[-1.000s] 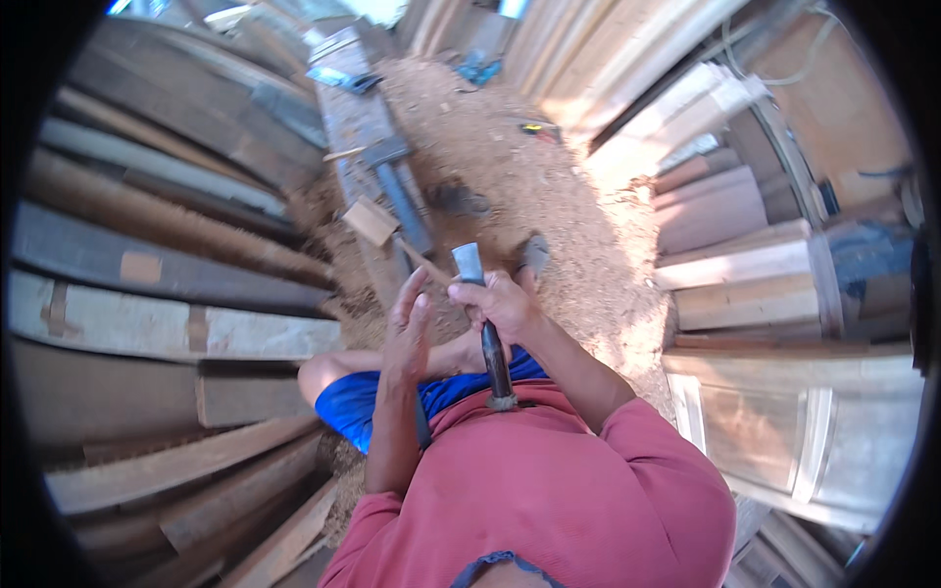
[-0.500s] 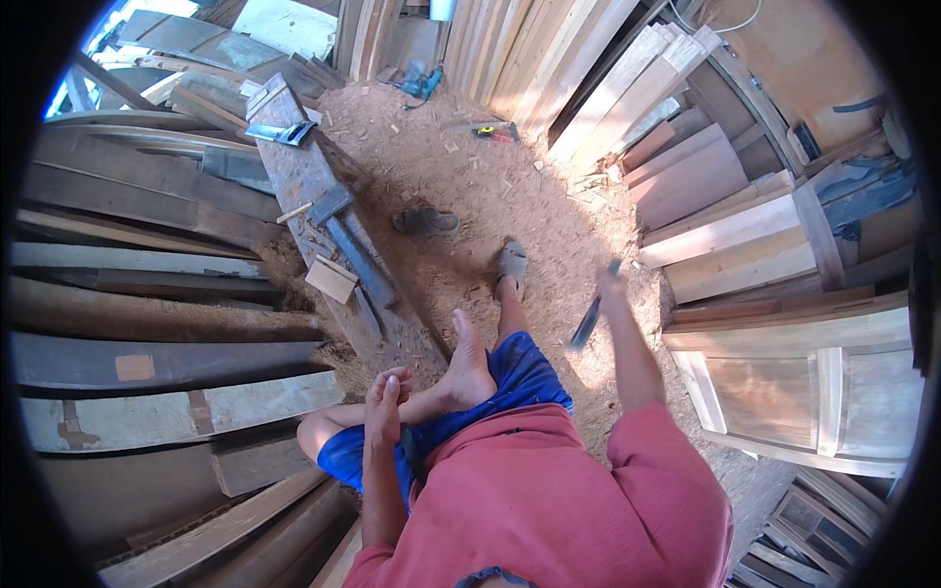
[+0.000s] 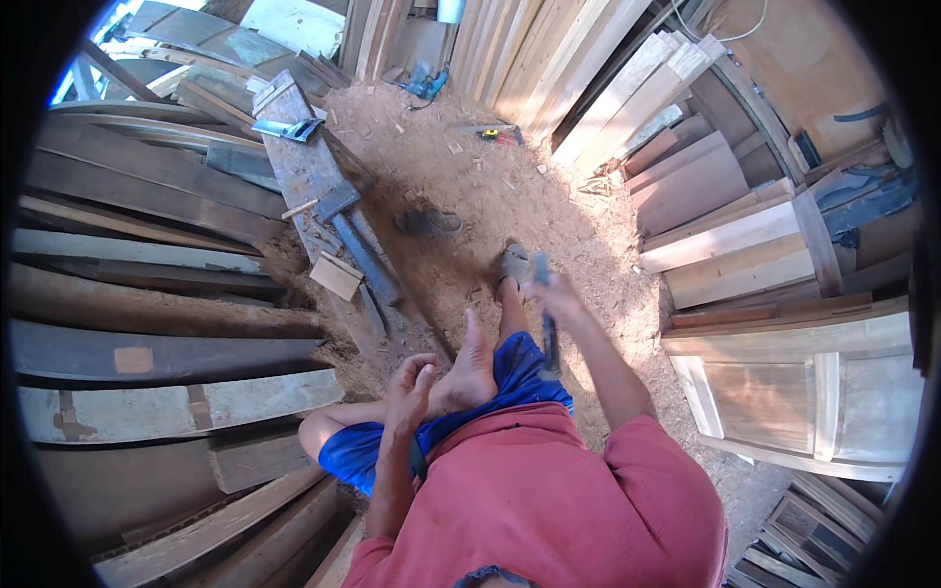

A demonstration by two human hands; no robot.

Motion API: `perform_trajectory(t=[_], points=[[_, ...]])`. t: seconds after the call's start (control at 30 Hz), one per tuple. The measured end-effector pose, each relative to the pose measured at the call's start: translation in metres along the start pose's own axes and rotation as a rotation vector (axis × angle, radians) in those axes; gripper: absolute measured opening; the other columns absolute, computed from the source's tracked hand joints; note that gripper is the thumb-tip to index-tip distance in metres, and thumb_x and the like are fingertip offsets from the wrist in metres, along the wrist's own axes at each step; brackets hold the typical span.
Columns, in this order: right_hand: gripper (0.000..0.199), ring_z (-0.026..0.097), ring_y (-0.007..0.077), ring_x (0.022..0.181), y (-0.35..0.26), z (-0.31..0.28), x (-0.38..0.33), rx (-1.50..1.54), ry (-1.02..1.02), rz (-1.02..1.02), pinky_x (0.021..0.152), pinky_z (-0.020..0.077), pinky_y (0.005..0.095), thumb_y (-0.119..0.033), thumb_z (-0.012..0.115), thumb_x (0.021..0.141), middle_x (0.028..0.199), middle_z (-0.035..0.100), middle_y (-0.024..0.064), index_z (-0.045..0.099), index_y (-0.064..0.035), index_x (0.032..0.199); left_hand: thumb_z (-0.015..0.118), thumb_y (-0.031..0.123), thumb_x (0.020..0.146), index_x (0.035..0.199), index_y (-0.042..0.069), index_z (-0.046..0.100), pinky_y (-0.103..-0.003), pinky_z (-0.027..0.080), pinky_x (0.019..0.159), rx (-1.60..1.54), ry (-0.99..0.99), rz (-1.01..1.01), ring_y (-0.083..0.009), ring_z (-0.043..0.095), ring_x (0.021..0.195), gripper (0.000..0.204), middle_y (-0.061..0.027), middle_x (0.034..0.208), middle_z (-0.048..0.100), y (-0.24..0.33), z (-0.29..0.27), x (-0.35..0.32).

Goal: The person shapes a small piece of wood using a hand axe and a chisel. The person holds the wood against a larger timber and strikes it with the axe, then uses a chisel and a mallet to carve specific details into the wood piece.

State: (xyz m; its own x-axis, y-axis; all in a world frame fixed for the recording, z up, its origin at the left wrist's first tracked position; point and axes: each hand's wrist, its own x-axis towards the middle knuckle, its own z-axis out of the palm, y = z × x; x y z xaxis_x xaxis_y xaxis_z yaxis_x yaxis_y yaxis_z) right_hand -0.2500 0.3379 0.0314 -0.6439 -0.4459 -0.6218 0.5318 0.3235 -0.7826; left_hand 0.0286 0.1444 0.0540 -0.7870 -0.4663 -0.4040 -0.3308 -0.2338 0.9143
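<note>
My right hand is closed around a long dark tool with a flat, narrow body. It is held in the air above my right leg, one end sticking up past the fist and the other pointing back toward my blue shorts. My left hand is raised beside my bare, bent foot, with its fingers curled and the thumb against them. Whatever may be between those fingers is hidden.
A worn plank bench at left bears a bluish metal tool, a dark block, a long grey bar and a small wood piece. A teal power tool and sandals lie on the shavings. Stacked boards surround me.
My right hand has swung left and inward with the dark tool, which now stands more upright in view. My left hand has shifted slightly right, fingers still curled.
</note>
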Motion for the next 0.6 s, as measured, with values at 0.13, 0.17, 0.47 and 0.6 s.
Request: perform_trajectory(t=[0.13, 0.17, 0.47, 0.6], points=[[0.044, 0.059, 0.013, 0.076, -0.007, 0.085, -0.02, -0.23, -0.328, -0.266, 0.072, 0.0499, 0.0317, -0.039, 0.076, 0.08, 0.086, 0.063, 0.0026, 0.063, -0.0059, 0.106, 0.06, 0.011, 0.096, 0.115, 0.001, 0.06, -0.025, 0.045, 0.085, -0.119, -0.022, 0.09, -0.0102, 0.056, 0.092, 0.021, -0.0022, 0.102, 0.061, 0.023, 0.016, -0.001], [0.044, 0.059, 0.013, 0.076, -0.027, 0.107, -0.039, -0.244, -0.35, -0.267, 0.072, 0.0499, 0.0317, -0.039, 0.076, 0.08, 0.086, 0.063, 0.0026, 0.063, -0.0059, 0.106, 0.061, 0.012, 0.095, 0.114, 0.001, 0.06, -0.025, 0.046, 0.085, -0.193, 0.005, 0.14, -0.0109, 0.057, 0.092, 0.022, -0.0028, 0.102, 0.062, 0.027, 0.014, -0.005], [0.078, 0.042, 0.0023, 0.049, -0.017, 0.175, -0.095, -0.278, -0.709, -0.145, 0.05, 0.0385, 0.017, -0.052, 0.076, 0.08, 0.075, 0.051, -0.0039, 0.048, -0.0026, 0.132, 0.068, 0.016, 0.092, 0.104, 0.003, 0.06, -0.027, 0.051, 0.079, -0.471, 0.08, 0.244, -0.0117, 0.063, 0.084, 0.019, -0.0061, 0.094, 0.067, 0.002, -0.008, -0.041], [0.097, 0.051, 0.015, 0.097, -0.005, 0.171, -0.096, -0.496, -0.726, -0.218, 0.093, 0.0074, 0.0375, -0.069, 0.071, 0.073, 0.098, 0.063, 0.0094, 0.047, 0.0041, 0.132, 0.061, 0.007, 0.095, 0.102, 0.002, 0.063, -0.024, 0.05, 0.077, -0.37, 0.054, 0.2, -0.0081, 0.06, 0.083, 0.008, -0.0022, 0.091, 0.066, 0.0, -0.017, -0.058]])
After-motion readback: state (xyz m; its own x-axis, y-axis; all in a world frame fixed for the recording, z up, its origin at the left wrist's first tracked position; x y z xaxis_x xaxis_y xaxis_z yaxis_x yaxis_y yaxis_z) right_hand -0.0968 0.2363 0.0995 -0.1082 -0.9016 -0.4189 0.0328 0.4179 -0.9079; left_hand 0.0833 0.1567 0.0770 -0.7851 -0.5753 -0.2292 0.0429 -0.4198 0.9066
